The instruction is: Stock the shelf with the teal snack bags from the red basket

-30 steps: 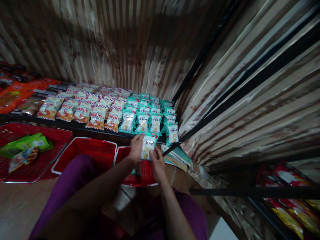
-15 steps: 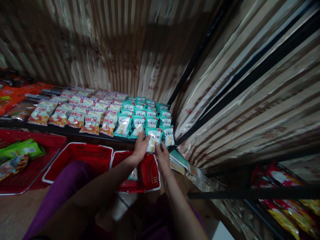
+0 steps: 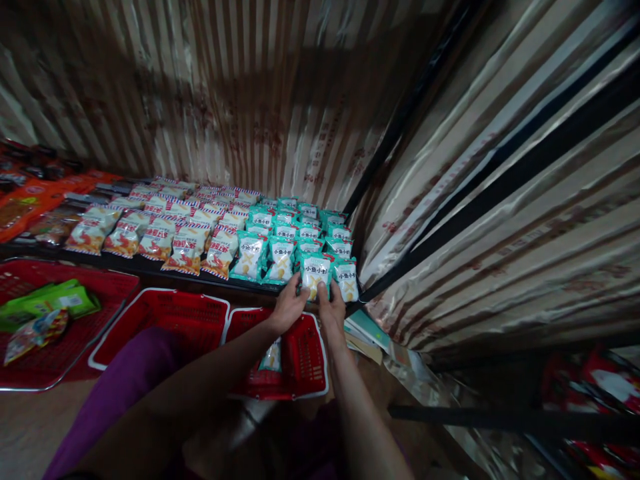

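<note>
Between my two hands is a teal-and-white snack bag (image 3: 316,272), upright at the shelf's front edge. My left hand (image 3: 291,303) grips its left side. On its lower right, my right hand (image 3: 331,305) closes with the thumb on the front. Another teal snack bag (image 3: 347,280) stands just right of it, and more sit in rows behind and to the left. Below my wrists, a red basket (image 3: 307,360) with a white rim holds one teal snack bag (image 3: 271,357).
White-and-orange snack bags (image 3: 187,247) fill the shelf (image 3: 145,265) leftward, then orange packets (image 3: 25,207). Another red basket (image 3: 165,313) stands beside a left one (image 3: 30,367) holding green packets (image 3: 55,300). A black post (image 3: 395,147) and striped sheeting (image 3: 260,100) bound the corner. Cardboard (image 3: 367,330) lies at right.
The view has shifted slightly, so the shelf and baskets appear farther right. Both hands stay on the same snack bag, which now stands a little straighter among the front row.
</note>
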The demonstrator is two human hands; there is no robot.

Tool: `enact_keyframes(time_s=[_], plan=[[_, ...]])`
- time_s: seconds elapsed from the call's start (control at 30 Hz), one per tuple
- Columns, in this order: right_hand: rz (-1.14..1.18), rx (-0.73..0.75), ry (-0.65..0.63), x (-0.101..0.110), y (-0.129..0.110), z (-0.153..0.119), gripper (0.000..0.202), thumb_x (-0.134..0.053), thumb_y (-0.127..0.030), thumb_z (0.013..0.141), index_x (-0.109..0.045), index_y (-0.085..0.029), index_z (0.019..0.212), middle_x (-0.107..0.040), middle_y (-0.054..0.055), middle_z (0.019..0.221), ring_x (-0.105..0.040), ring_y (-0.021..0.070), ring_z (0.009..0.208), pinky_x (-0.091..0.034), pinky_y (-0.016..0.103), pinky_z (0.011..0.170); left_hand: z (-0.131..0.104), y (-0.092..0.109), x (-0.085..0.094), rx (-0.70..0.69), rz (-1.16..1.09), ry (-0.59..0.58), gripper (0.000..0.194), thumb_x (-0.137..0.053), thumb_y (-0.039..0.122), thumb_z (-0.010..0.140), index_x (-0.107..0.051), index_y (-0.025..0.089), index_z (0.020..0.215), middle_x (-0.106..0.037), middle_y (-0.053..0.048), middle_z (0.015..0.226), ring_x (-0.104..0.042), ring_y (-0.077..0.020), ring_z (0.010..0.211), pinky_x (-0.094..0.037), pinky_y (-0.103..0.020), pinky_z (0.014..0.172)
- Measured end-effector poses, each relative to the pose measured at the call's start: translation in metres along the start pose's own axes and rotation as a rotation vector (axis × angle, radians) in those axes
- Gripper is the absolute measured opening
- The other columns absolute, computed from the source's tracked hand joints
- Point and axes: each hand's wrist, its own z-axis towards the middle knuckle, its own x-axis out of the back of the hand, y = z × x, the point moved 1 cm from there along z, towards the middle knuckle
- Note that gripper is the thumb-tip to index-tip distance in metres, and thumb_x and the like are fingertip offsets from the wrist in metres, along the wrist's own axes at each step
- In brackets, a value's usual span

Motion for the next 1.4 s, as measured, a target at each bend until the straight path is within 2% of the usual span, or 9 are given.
enact_keyframes(time_s=[0.23, 0.37, 0.5, 0.73, 0.9, 1.07, 1.2, 1.3, 1.4], plan=[[-0.090, -0.001, -0.022, -0.006, 0.001, 0.005, 0.062, -0.051, -0.055, 0.079, -0.052, -0.019, 0.129, -0.060, 0.009, 0.125, -0.054, 0.0229, 0.113, -0.041, 0.039, 0.097, 0.002, 0.007, -0.001, -0.066, 0.402, 0.022, 0.059, -0.061, 0.018, 0.073, -0.050, 0.019, 0.130, -0.058, -0.011, 0.128, -0.052, -0.0272, 0.119, -0.032, -0.042, 0.107], [-0.195, -0.002, -0.026, -0.008, -0.001, 0.005, 0.062, -0.047, -0.056, 0.081, -0.052, -0.017, 0.129, -0.061, 0.011, 0.124, -0.055, 0.0243, 0.112, -0.041, 0.038, 0.096, 0.003, 0.005, -0.002, -0.134, 0.599, -0.022, 0.063, -0.052, 0.015, 0.078, -0.037, 0.014, 0.139, -0.049, -0.013, 0.137, -0.049, -0.0254, 0.124, -0.033, -0.040, 0.108], [-0.255, -0.038, -0.036, -0.010, 0.002, 0.005, 0.063, -0.043, -0.057, 0.082, -0.051, -0.018, 0.130, -0.062, 0.011, 0.122, -0.057, 0.0251, 0.110, -0.043, 0.038, 0.094, 0.005, 0.003, -0.003, -0.141, 0.736, -0.007, 0.064, -0.049, 0.015, 0.081, -0.031, 0.011, 0.142, -0.045, -0.015, 0.141, -0.047, -0.0248, 0.127, -0.035, -0.038, 0.108], [-0.265, -0.024, -0.024, -0.012, 0.012, 0.009, 0.063, -0.040, -0.057, 0.083, -0.051, -0.018, 0.131, -0.062, 0.011, 0.123, -0.058, 0.0247, 0.108, -0.045, 0.037, 0.091, 0.004, -0.002, -0.004, -0.253, 0.803, 0.015, 0.064, -0.046, 0.016, 0.083, -0.027, 0.012, 0.144, -0.042, -0.014, 0.143, -0.045, -0.0236, 0.129, -0.037, -0.036, 0.108], [-0.268, 0.011, -0.019, -0.014, 0.016, 0.012, 0.063, -0.037, -0.056, 0.085, -0.049, -0.017, 0.133, -0.063, 0.011, 0.120, -0.058, 0.0244, 0.105, -0.045, 0.037, 0.089, 0.003, -0.003, -0.006, -0.270, 0.844, 0.002, 0.064, -0.044, 0.018, 0.086, -0.023, 0.013, 0.146, -0.044, -0.014, 0.141, -0.050, -0.0251, 0.124, -0.041, -0.038, 0.103], [-0.342, 0.063, -0.019, -0.016, 0.015, 0.008, 0.069, -0.039, -0.054, 0.085, -0.040, -0.012, 0.139, -0.057, 0.016, 0.128, -0.053, 0.0276, 0.116, -0.042, 0.041, 0.096, 0.002, 0.002, -0.008, -0.250, 0.889, 0.019, 0.059, -0.041, 0.020, 0.088, -0.026, 0.015, 0.145, -0.051, -0.015, 0.135, -0.055, -0.0261, 0.117, -0.045, -0.039, 0.098], [-0.400, 0.133, 0.000, -0.020, 0.013, -0.001, 0.072, -0.039, -0.052, 0.086, -0.032, -0.008, 0.142, -0.045, 0.020, 0.139, -0.043, 0.0295, 0.128, -0.035, 0.047, 0.104, 0.002, 0.001, -0.008, -0.258, 0.893, 0.045, 0.058, -0.040, 0.025, 0.090, -0.025, 0.016, 0.145, -0.051, -0.015, 0.134, -0.054, -0.0254, 0.119, -0.044, -0.038, 0.099], [-0.415, 0.180, 0.021, -0.021, 0.011, -0.006, 0.066, -0.037, -0.048, 0.088, -0.033, -0.010, 0.141, -0.040, 0.019, 0.144, -0.038, 0.0282, 0.132, -0.031, 0.049, 0.107, 0.002, 0.000, -0.007, -0.276, 0.889, 0.050, 0.058, -0.040, 0.023, 0.089, -0.024, 0.016, 0.145, -0.051, -0.014, 0.135, -0.053, -0.0243, 0.120, -0.043, -0.037, 0.100], [-0.425, 0.212, 0.007, -0.021, 0.010, -0.009, 0.060, -0.035, -0.044, 0.089, -0.035, -0.015, 0.141, -0.041, 0.015, 0.144, -0.039, 0.0260, 0.132, -0.032, 0.047, 0.107, 0.002, -0.001, -0.006, -0.289, 0.898, 0.041, 0.058, -0.041, 0.023, 0.089, -0.026, 0.018, 0.144, -0.052, -0.014, 0.134, -0.054, -0.0245, 0.118, -0.045, -0.037, 0.098]])
